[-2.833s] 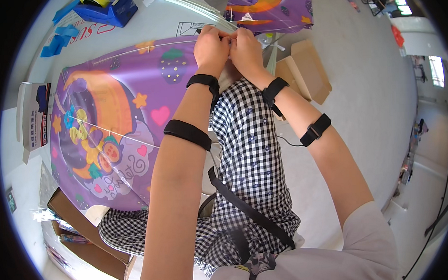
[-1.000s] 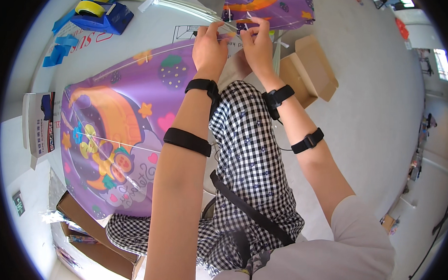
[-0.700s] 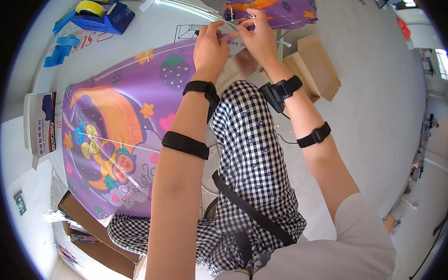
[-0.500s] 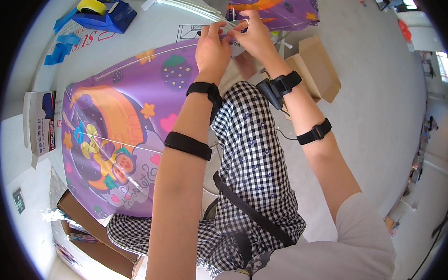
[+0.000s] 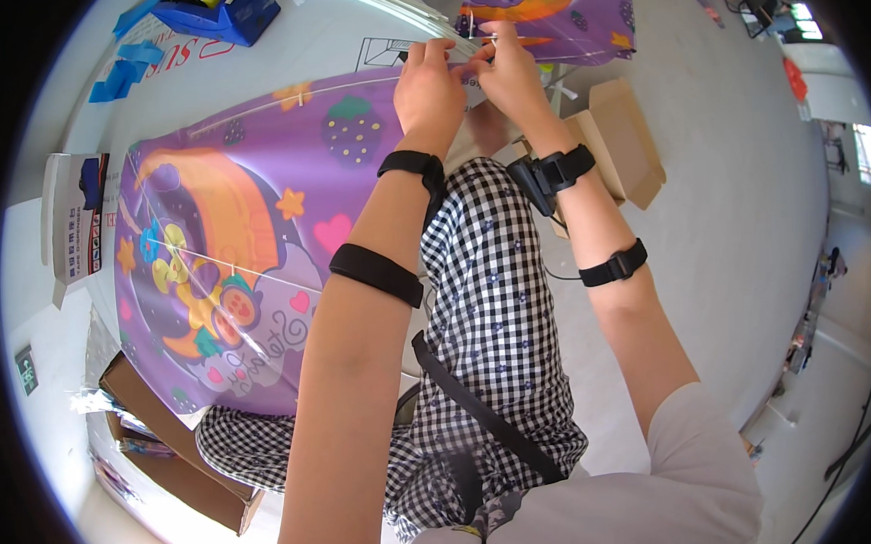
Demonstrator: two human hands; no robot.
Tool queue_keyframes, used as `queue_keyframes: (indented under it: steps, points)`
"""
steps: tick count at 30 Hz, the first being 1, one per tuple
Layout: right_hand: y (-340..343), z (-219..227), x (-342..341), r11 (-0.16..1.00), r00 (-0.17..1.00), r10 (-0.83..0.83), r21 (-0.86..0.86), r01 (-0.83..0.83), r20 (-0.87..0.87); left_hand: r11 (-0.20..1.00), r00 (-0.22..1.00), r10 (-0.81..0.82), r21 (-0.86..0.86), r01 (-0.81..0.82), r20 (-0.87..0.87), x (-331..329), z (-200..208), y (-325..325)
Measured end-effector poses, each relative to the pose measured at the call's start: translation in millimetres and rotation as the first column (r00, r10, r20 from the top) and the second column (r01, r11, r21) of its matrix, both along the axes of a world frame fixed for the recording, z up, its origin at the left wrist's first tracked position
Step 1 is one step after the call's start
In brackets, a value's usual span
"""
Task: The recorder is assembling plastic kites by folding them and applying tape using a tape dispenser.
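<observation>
Two bare hands meet at the far corner of a purple kite [image 5: 262, 240], which lies spread across the person's lap and a pale table [image 5: 293, 47]. The left hand [image 5: 429, 85] has its fingers curled shut, pinching the kite's edge where a thin whitish rod [image 5: 285, 93] runs along the hem; the right hand [image 5: 505, 68] pinches the same corner from the other side, fingertips close to those of the left, apparently so that the slippery cloth is held taut while the rod end is steadied. What exactly sits between the fingertips is too small to tell. The kite's fabric looks thin, smooth and slightly glossy, printed with an orange crescent, stars, hearts and a strawberry; a fine string crosses its lower part. A second purple kite [image 5: 551, 14] lies just beyond the hands. Black bands ring both forearms and wrists. A blue tape dispenser [image 5: 220, 11] sits well apart at the table's far end, a flat printed box [image 5: 74, 222] rests to the left, and a small cardboard box [image 5: 623, 141] stands on the grey floor to the right.
</observation>
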State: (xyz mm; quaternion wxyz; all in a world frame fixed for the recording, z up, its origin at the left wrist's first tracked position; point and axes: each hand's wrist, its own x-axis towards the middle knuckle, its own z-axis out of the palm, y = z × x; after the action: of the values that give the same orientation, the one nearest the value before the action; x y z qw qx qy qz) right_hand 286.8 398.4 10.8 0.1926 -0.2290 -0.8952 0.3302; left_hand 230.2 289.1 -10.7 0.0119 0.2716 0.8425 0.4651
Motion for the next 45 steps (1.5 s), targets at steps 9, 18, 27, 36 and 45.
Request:
queue_keyframes:
  steps: [9, 18, 27, 36, 45]
  points:
    - [-22.2, 4.1, 0.8, 0.859, 0.992, 0.013, 0.506, -0.076, 0.127, 0.999, 1.000, -0.010, -0.039, 0.010, 0.014, 0.4, 2.5, -1.2]
    - [-21.9, -0.3, 1.2, 0.780, 0.992, 0.014, 0.619, -0.088, 0.123, 0.999, 1.000, -0.007, -0.033, 0.008, 0.018, 0.1, 2.6, -0.5]
    - [91.1, 50.9, 53.4, 0.945, 0.995, -0.095, 0.312, 0.096, -0.017, 1.000, 1.000, -0.009, 0.002, 0.009, 0.005, 3.3, 2.6, -2.1]
    - [15.1, 21.3, 41.6, 0.924, 1.000, 0.026, -0.381, -0.027, -0.006, 0.997, 0.996, -0.072, 0.024, 0.071, 0.049, -3.2, 0.9, -4.3]
    - [9.8, 12.4, 36.6, 0.884, 0.992, -0.098, -0.450, 0.123, 0.080, 0.992, 0.992, -0.111, 0.060, 0.107, 0.063, -2.6, 0.0, -6.5]
